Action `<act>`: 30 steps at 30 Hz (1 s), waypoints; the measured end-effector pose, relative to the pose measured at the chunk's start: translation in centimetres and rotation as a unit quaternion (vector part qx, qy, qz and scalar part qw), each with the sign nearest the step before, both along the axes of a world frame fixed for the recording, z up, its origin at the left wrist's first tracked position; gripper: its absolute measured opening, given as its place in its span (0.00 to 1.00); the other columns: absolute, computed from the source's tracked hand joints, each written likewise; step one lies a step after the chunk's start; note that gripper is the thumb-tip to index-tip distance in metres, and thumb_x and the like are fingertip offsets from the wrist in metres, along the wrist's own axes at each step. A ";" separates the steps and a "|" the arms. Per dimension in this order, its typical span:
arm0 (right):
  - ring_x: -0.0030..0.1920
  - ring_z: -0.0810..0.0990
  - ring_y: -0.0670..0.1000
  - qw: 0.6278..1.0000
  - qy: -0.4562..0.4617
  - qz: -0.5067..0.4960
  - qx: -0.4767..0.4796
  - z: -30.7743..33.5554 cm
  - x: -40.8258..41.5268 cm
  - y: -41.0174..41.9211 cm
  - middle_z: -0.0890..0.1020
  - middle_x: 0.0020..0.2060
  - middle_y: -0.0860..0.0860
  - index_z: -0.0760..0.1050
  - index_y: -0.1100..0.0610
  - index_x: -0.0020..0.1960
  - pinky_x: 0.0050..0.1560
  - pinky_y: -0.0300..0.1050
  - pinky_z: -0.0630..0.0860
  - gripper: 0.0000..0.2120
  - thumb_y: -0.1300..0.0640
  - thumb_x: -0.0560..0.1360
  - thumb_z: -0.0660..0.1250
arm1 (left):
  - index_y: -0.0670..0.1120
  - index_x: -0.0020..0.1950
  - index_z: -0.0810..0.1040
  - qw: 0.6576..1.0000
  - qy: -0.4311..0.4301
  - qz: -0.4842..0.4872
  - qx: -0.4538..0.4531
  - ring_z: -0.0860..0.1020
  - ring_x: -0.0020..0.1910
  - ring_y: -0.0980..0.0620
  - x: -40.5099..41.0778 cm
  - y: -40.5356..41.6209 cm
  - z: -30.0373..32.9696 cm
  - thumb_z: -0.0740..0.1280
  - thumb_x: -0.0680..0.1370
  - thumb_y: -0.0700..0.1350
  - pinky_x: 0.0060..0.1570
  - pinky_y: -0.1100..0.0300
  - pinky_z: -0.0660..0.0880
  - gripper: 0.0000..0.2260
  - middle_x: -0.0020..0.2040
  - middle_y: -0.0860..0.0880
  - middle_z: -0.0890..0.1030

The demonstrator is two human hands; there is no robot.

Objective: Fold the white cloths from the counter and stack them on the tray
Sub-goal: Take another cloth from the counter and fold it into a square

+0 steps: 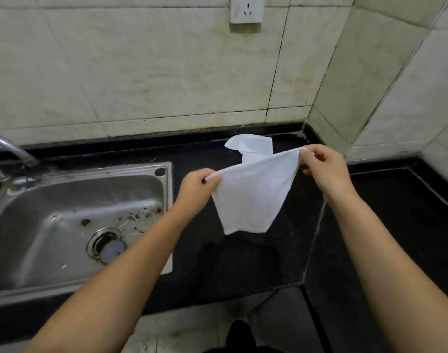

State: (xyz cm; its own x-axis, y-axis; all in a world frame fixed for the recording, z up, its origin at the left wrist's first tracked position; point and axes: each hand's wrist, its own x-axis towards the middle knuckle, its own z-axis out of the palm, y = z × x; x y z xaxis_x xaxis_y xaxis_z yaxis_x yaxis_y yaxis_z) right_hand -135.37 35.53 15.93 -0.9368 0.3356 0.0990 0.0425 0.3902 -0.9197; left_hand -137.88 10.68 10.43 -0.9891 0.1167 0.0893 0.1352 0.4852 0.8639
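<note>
No text, label, brand, number or sign can be read on anything here.

Stained tile walls (141, 72), socket (247, 8), steel sink (52, 225).

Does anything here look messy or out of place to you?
Yes. The sink has dark debris scattered around its drain, so it looks unwashed. A second white cloth lies crumpled on the counter by the wall. No tray is in view. Both hands hold the white cloth up by its top corners.
</note>
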 end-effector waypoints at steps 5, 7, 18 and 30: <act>0.53 0.78 0.49 0.997 0.060 -0.014 0.045 0.4 -0.6 0.6 0.80 0.51 0.51 0.78 0.51 0.49 0.58 0.53 0.77 0.08 0.51 0.78 0.61 | 0.48 0.45 0.79 0.997 0.063 0.020 0.044 0.75 0.38 0.61 -0.6 0.1 3.4 0.63 0.78 0.42 0.36 0.72 0.70 0.06 0.39 0.56 0.78; 0.54 0.77 0.47 0.997 0.062 0.001 0.054 -1.0 0.2 1.1 0.79 0.52 0.50 0.78 0.51 0.50 0.58 0.51 0.76 0.07 0.52 0.78 0.62 | 0.49 0.44 0.80 0.998 0.038 -0.023 0.044 0.75 0.37 0.61 0.1 -0.5 2.4 0.65 0.78 0.42 0.38 0.71 0.71 0.06 0.39 0.55 0.79; 0.45 0.82 0.51 0.917 -0.294 0.240 0.123 -13.6 8.7 2.9 0.84 0.39 0.52 0.80 0.56 0.46 0.49 0.45 0.77 0.06 0.58 0.78 0.64 | 0.48 0.38 0.78 0.929 -0.282 -0.195 -0.137 0.72 0.34 0.58 6.9 -3.6 -9.9 0.65 0.78 0.47 0.38 0.62 0.68 0.10 0.34 0.51 0.76; 0.40 0.73 0.48 0.940 -0.271 0.134 0.159 -15.1 -1.6 0.6 0.76 0.38 0.49 0.75 0.56 0.46 0.36 0.39 0.67 0.05 0.55 0.77 0.62 | 0.47 0.46 0.78 0.951 -0.195 -0.024 -0.237 0.77 0.46 0.46 -0.5 -3.0 -10.6 0.64 0.78 0.46 0.48 0.53 0.73 0.05 0.45 0.45 0.79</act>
State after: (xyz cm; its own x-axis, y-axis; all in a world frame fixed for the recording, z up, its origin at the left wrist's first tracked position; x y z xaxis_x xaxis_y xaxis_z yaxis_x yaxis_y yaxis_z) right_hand -137.00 36.11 0.83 -0.9250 0.1150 -0.3621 0.3325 0.7058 -0.6255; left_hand -138.35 7.68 -0.19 -0.9286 0.0974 -0.3580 -0.1197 0.8347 0.5375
